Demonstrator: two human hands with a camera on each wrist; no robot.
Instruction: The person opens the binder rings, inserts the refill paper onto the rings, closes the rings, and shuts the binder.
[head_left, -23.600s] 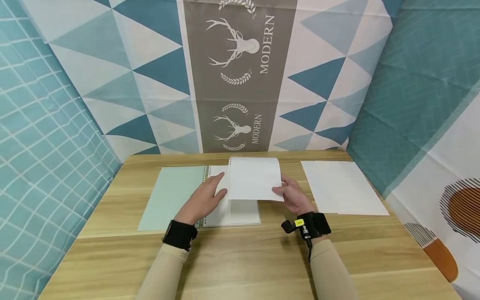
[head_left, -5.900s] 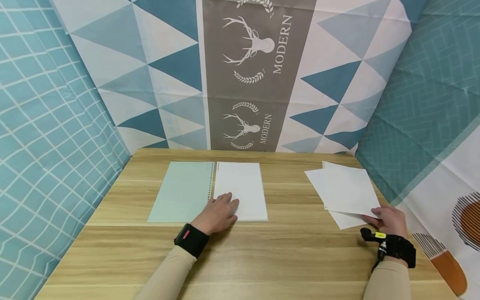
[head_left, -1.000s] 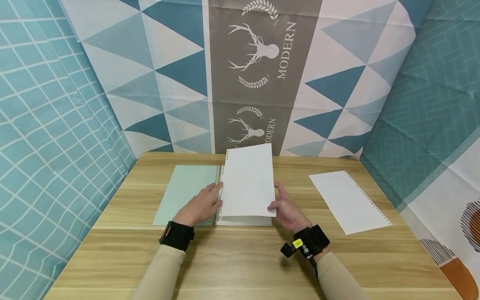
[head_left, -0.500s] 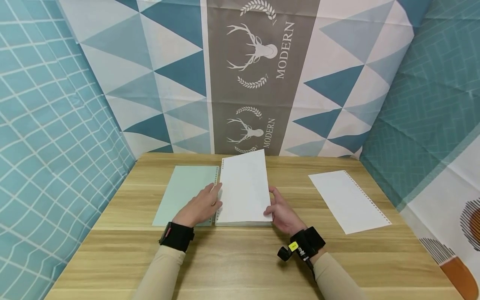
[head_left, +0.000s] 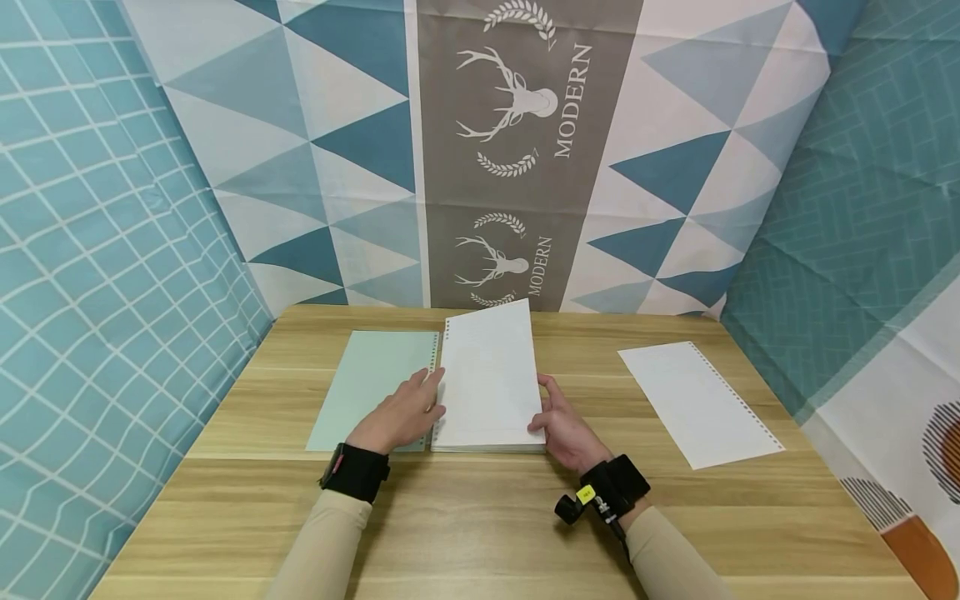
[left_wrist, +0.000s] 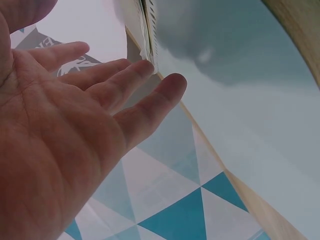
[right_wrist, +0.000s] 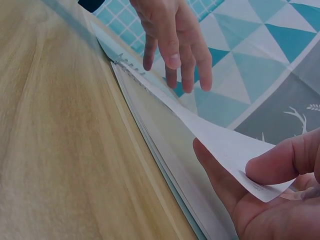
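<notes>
In the head view, my right hand (head_left: 566, 423) pinches a white hole-punched sheet (head_left: 491, 375) by its right edge, thumb above and fingers beneath. The sheet's punched left edge lies along the spine of an open loose-leaf notebook, whose pale green cover (head_left: 369, 387) is flat on the left. In the right wrist view, the held side of the sheet is raised and bowed above the notebook's white pages (right_wrist: 172, 145). My left hand (head_left: 399, 414), fingers extended and apart, hovers by the spine; whether it touches the paper I cannot tell.
A single loose sheet (head_left: 697, 404), punched along its right side, lies slanted at the right of the wooden table (head_left: 480, 525). Patterned cloths (head_left: 337, 150) hang behind the table and on both sides.
Several seconds ago the right hand held a sheet over the one at right. A second ago a sheet was above the notebook; it has since lowered slightly leftward. The left hand barely moved since.
</notes>
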